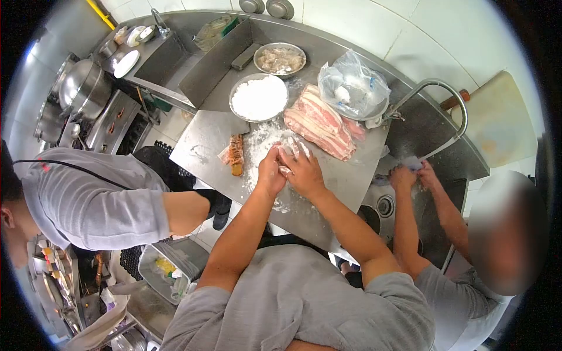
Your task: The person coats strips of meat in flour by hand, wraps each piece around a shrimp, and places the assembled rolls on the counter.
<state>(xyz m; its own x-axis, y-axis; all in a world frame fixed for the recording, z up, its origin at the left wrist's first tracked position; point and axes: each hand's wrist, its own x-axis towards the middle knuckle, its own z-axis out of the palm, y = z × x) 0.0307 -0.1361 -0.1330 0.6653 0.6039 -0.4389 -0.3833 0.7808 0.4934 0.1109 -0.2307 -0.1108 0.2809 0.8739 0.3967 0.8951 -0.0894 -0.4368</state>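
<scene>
My left hand [271, 171] and my right hand [302, 171] are pressed together over the metal worktop, fingers curled toward each other and dusted with white powder. Anything between the palms is hidden. Under and around them lies a patch of scattered white powder [260, 137]. Just beyond stands a bowl of white powder [259, 98], with a bowl of pale, wet-looking mixture [280, 60] behind it. To the right of my hands is a stack of streaky pork slices [319, 120]. On the left lies a brown, banded, elongated piece [236, 155].
A clear plastic bag [354, 85] sits in a bowl at the back right. One person's hands [410, 175] hold a pale cloth-like thing over the right sink [430, 205], below a curved tap [462, 111]. Another person [99, 196] stands close on the left, near a grey bin [175, 266].
</scene>
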